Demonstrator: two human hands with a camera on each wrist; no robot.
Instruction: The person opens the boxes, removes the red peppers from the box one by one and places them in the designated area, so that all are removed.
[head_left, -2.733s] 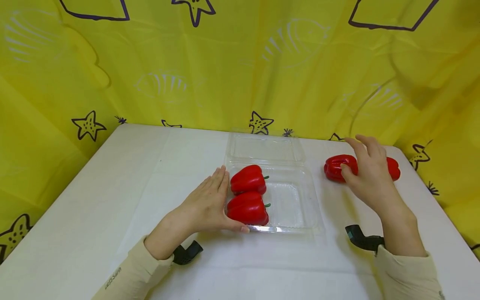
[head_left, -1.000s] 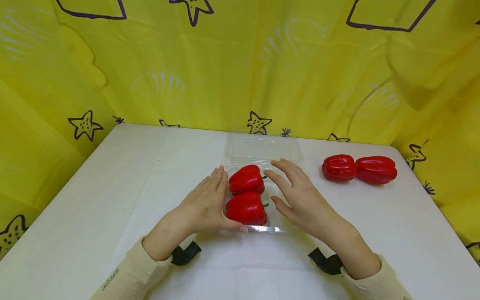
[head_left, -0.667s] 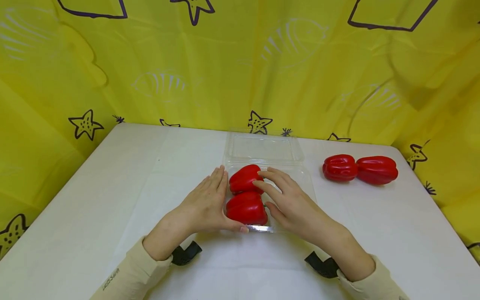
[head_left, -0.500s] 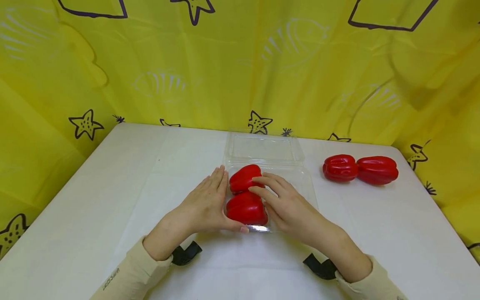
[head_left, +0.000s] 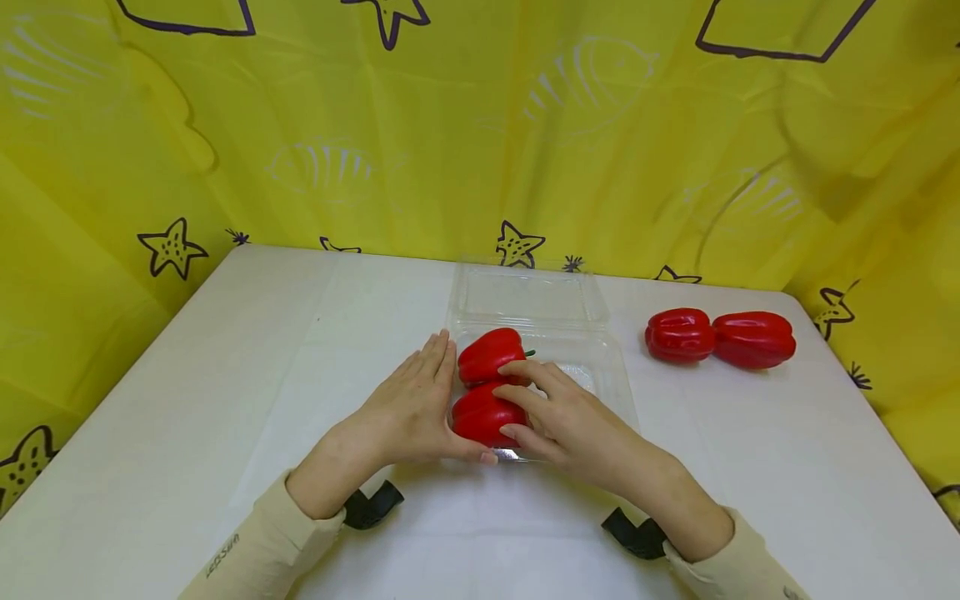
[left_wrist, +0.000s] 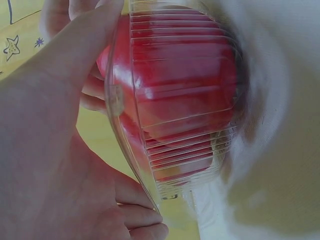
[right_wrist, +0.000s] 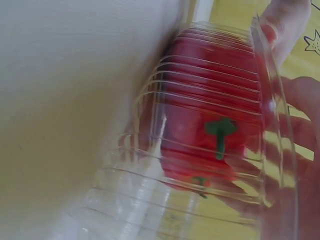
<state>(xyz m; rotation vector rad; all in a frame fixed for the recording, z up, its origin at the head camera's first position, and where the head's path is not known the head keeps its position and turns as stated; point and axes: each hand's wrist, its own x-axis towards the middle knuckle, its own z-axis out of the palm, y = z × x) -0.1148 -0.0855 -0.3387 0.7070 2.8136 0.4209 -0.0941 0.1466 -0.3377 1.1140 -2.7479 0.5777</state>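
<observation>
A clear plastic clamshell container [head_left: 615,375] lies with its lid folded back, and two red bell peppers sit side by side in its left half. My left hand [head_left: 412,408] rests along the container's left edge, fingers straight, its thumb on the front rim. Fingers of my right hand [head_left: 577,421] curve over the near bell pepper [head_left: 480,417], with the thumb against its right end; its stem is hidden in the head view. The far bell pepper [head_left: 487,354] shows a green stem. Through the ribbed wall, the right wrist view shows both stems, including the near pepper's stem [right_wrist: 220,137].
Two more red bell peppers, one shorter [head_left: 679,336] and one longer [head_left: 754,340], lie end to end at the back right of the white table [head_left: 187,400]. The container's lid [head_left: 528,296] lies toward the yellow curtain [head_left: 435,125] behind.
My right hand has left the two peppers at the right and come over the container. Its fingers have moved down onto the near pepper. The left hand has stayed in place.
</observation>
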